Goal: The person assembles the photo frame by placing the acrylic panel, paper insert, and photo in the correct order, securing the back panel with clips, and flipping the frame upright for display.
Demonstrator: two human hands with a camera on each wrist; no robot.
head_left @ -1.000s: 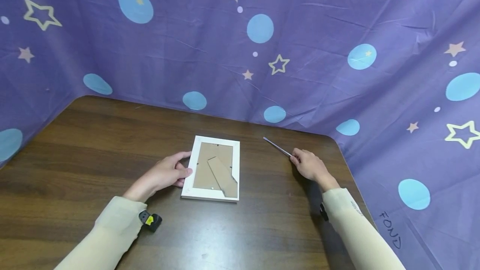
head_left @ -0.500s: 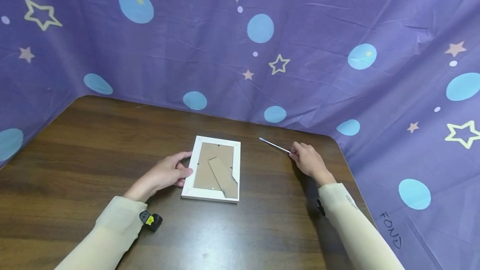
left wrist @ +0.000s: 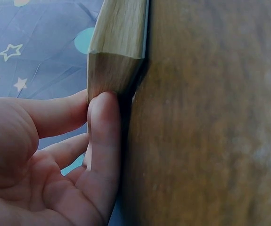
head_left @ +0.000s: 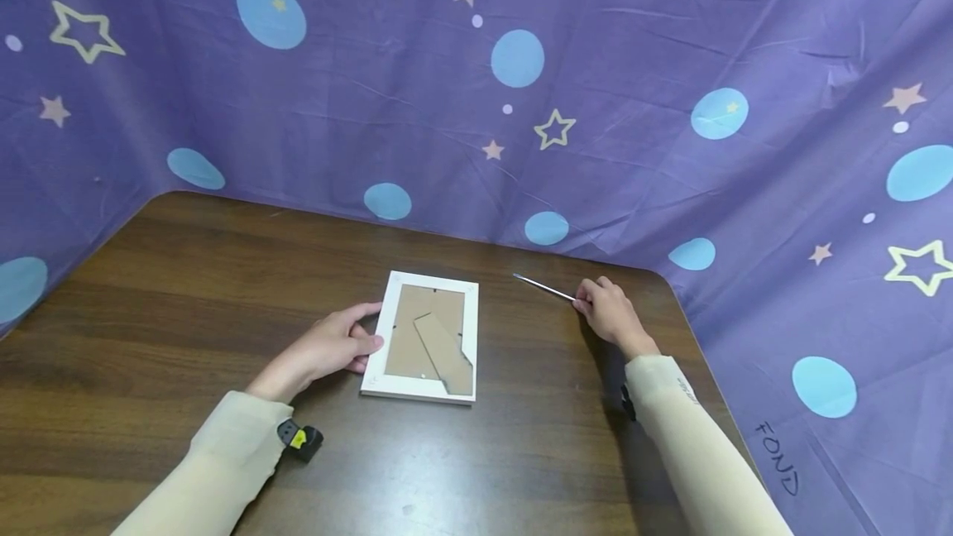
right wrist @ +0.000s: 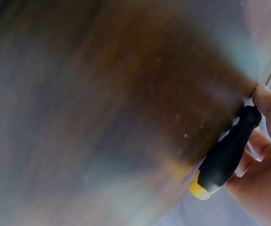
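- A white rectangular picture frame lay face down on the dark brown wooden table, just below the centre of the head view, with its brown cardboard backing and folded stand facing up.
- The left hand rested at the frame's left edge, left of centre in the head view. Its thumb lay along the upper part of that edge and its fingertips touched the lower part.
- In the left wrist view, the left hand's fingers were nearly straight and pressed against the frame's pale wooden-looking side in the upper middle of the frame. The hand was therefore open, touching the frame without curling round it.
- The right hand lay right of centre in the head view, well apart from the frame. Its fingers were curled round the handle of a slim screwdriver with a black and yellow handle and a thin metal shaft.
- The shaft pointed toward the upper left, its tip hovering near the frame's upper right corner without touching it.
- In the right wrist view, the screwdriver's black handle with its yellow end sat at the lower right, held in the fingers of the right hand.
- A purple cloth with blue dots and pale stars filled the upper half of the head view.
- Both forearms wore cream sleeves.
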